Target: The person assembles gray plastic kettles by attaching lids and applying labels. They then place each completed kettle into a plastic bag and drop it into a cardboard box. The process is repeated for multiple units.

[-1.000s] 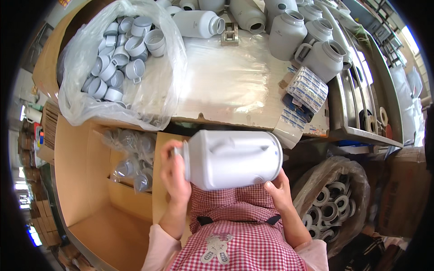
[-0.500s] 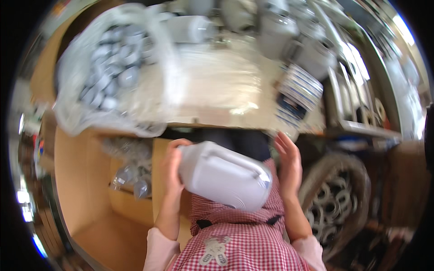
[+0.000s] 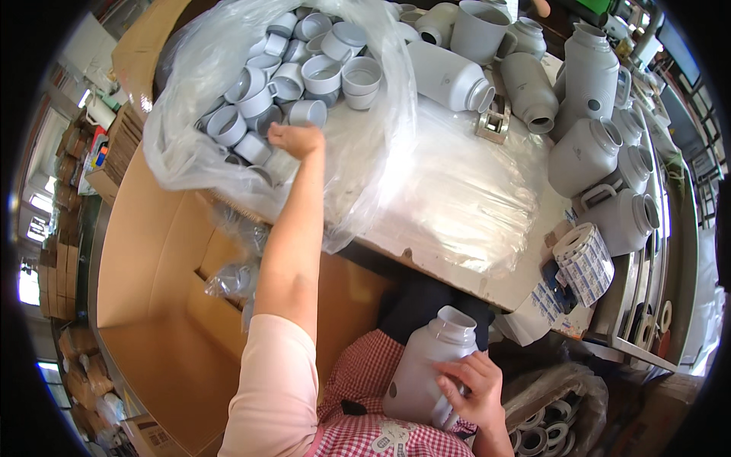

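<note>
Leaving near jug (image 3: 419, 358), left hand (image 3: 298, 140) is reaching far-left cups (image 3: 308, 113); right hand (image 3: 476, 385) is returning; fingers half-curling, holds unclear; picking apparently needing pinch.

Left hand (image 3: 299, 142) by cups (image 3: 288, 84), grip unclear

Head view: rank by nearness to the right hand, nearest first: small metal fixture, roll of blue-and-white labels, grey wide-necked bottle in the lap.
1. Grey bottle, in the lap, right at the right hand.
2. Label roll, on the right side of the table.
3. Metal fixture, farther back on the table.
</note>
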The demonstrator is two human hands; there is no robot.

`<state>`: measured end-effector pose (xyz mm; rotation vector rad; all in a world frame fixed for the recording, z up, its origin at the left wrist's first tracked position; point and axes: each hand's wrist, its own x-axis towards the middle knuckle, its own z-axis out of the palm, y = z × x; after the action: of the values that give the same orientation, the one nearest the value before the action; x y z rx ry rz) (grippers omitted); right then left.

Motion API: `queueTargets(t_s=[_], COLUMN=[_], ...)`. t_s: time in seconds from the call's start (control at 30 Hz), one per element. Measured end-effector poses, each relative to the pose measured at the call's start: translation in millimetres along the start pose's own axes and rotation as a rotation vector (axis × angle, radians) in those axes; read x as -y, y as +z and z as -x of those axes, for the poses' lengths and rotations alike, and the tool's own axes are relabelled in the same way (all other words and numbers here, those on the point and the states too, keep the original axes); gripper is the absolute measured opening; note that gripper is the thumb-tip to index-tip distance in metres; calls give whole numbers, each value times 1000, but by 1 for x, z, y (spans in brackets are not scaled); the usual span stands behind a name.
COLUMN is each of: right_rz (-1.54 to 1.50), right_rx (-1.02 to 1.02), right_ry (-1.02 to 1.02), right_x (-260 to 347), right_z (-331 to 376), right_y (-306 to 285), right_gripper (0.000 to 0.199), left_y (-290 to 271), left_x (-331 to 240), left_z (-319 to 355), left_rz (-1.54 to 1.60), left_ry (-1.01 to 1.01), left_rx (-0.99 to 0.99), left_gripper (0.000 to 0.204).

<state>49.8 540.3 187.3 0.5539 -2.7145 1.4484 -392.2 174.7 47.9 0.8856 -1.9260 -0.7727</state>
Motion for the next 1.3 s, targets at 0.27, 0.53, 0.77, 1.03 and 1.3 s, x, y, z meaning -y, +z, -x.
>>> queueTargets(t_s=[0.27,0.53,0.77,1.03,1.3], right_rz=[-82,-52,-28,-876,-1109], right_rx=[-142,-344,-368,-510,-424], right_ry=[149,161,248,449,396], right_x=[-11,-6,-27,-61,-87], right_z=[0,33,45,6,5], right_y=[-18,-29,-36,-30,-17], right_gripper=[15,13,13,53,83], left_y=[-40,-106,-37,-219,-328], left_x=[11,-57,-66,-119,-112], left_z=[11,61,42,156,249], left_rz=[140,29,-168,527,691], left_ry=[402,1102,718,968,1020], left_rx=[280,497,652,603,1299], left_gripper=[23,52,40,33,57])
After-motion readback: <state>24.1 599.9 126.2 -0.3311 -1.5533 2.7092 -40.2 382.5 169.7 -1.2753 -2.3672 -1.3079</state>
